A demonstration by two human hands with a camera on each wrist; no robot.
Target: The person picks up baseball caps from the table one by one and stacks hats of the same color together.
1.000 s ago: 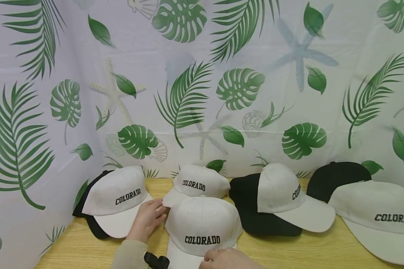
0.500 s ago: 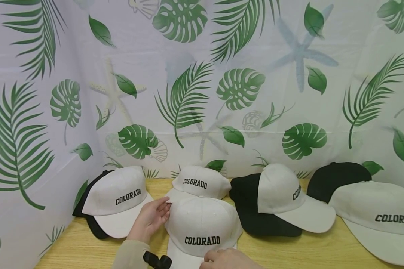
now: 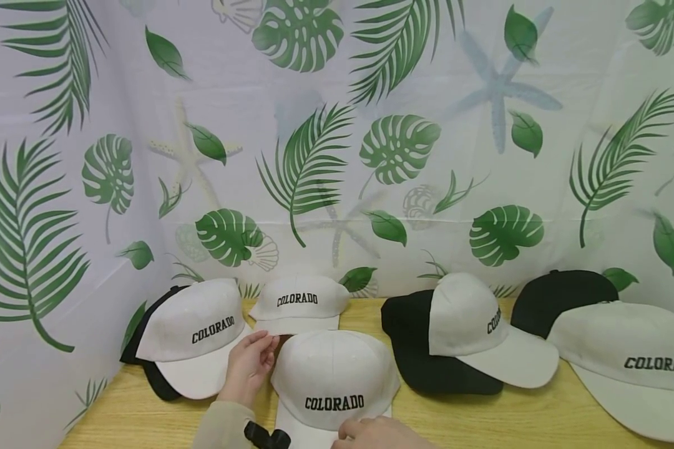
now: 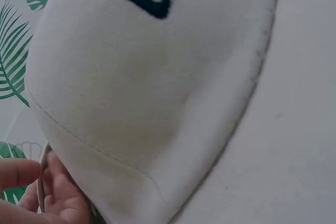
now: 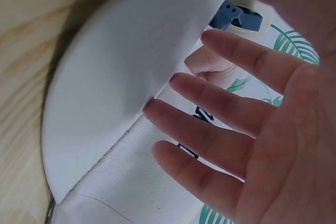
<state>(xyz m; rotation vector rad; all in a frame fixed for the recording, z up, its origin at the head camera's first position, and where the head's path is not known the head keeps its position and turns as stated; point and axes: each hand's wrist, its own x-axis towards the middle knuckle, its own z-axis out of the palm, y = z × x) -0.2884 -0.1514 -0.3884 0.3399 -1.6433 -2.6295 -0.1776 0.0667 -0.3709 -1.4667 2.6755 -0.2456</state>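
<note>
And we've got the left hand (image 3: 251, 362) pinching the far white cap (image 3: 300, 294) by its brim (image 3: 309, 325), right hand (image 5: 281, 135) spread over the near white cap (image 3: 334, 368)!

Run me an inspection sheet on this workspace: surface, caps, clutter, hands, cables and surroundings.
Surface: wooden table, pale grain.
Caps: rear white cap and front white cap in the middle, both lettered COLORADO; left white cap overlaps left black cap; centre-right white cap overlaps centre-right black cap; far-right white cap overlaps far-right black cap.
Clutter: nothing seen.
Hands: left hand pinches the rear white cap's brim; right hand is at the front white cap's brim, fingers extended, contact unclear.
Cables: nothing seen.
Surroundings: white backdrop printed with leaves, shells and starfish.
</note>
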